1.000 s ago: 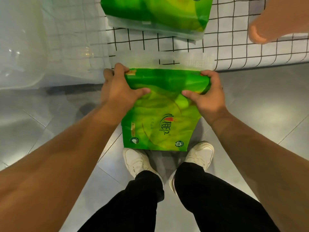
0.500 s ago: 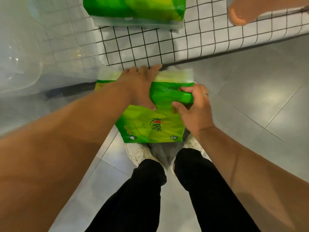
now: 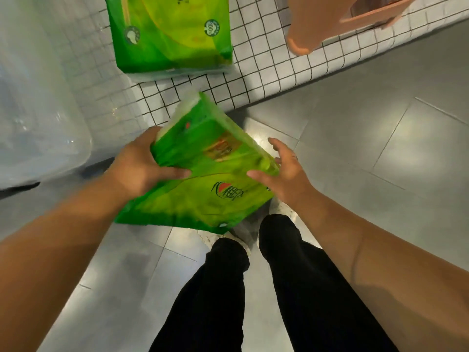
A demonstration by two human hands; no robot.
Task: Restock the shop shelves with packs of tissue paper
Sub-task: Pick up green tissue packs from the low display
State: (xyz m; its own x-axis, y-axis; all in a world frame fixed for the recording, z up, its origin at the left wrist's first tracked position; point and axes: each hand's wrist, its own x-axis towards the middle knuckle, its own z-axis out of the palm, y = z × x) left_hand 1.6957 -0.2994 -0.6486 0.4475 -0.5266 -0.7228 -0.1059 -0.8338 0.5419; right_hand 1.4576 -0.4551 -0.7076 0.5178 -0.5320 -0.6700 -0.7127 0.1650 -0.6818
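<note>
A green pack of tissue paper (image 3: 203,184) is held tilted in front of me, above the floor, with its far end near the edge of the white tiled shelf (image 3: 266,72). My left hand (image 3: 137,168) grips its left side, thumb across the front face. My right hand (image 3: 286,174) is at the pack's right end with fingers spread and straight; only the thumb touches the front. A second green pack (image 3: 170,34) lies flat on the shelf, further back.
A large clear plastic bag (image 3: 33,110) bulges at the left, against the shelf. A pink plastic object (image 3: 317,24) lies on the shelf at the upper right. Grey floor tiles (image 3: 380,148) stretch to the right. My legs and white shoes are below the pack.
The pack has swung from square-on to a diagonal tilt. My right hand has loosened from a grip on its top corner to spread fingers. The view has shifted towards the shelf.
</note>
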